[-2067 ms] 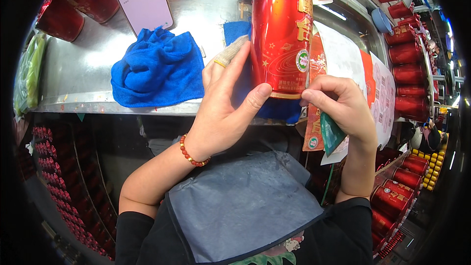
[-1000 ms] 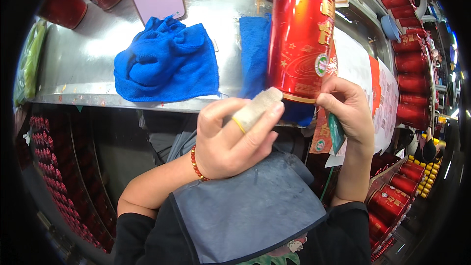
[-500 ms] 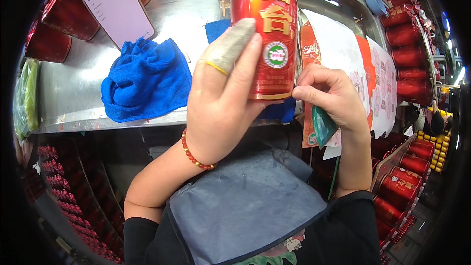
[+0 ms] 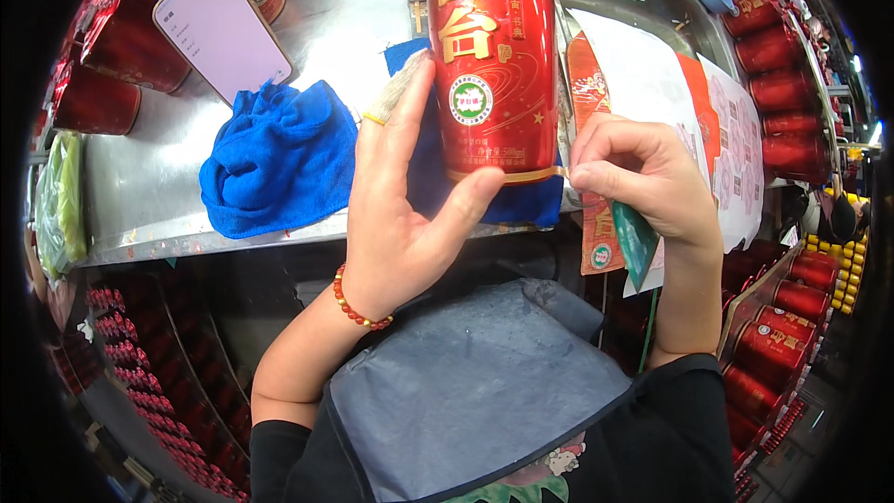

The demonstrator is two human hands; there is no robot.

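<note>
A red bottle point(image 4: 498, 74) with raised gold characters and a round white-green emblem is on a blue cloth point(image 4: 531, 203) at the bench edge. My left hand point(image 4: 396, 214) lies along its left side, fingers stretched and thumb apart, the thumb tip over the base. A pale finger cover point(image 4: 389, 101) is on one finger. At the base's right, my right hand point(image 4: 643, 172) pinches the end of a thin gold strip point(image 4: 531, 176) that runs along the bottle's lower edge. A green pointed piece point(image 4: 635, 244) is tucked in its palm.
A crumpled blue cloth point(image 4: 279, 158) and a phone point(image 4: 223, 33) are to the left on the metal bench point(image 4: 177, 196). White printed sheets point(image 4: 643, 65) and a red-orange card point(image 4: 596, 121) lie right. Red containers point(image 4: 782, 93) line both sides. A grey apron point(image 4: 475, 391) covers my lap.
The bottle has turned, its characters and emblem shifting left. My left hand's fingers have slid off its front to the left side. The gold strip now shows stretched to my right fingers.
</note>
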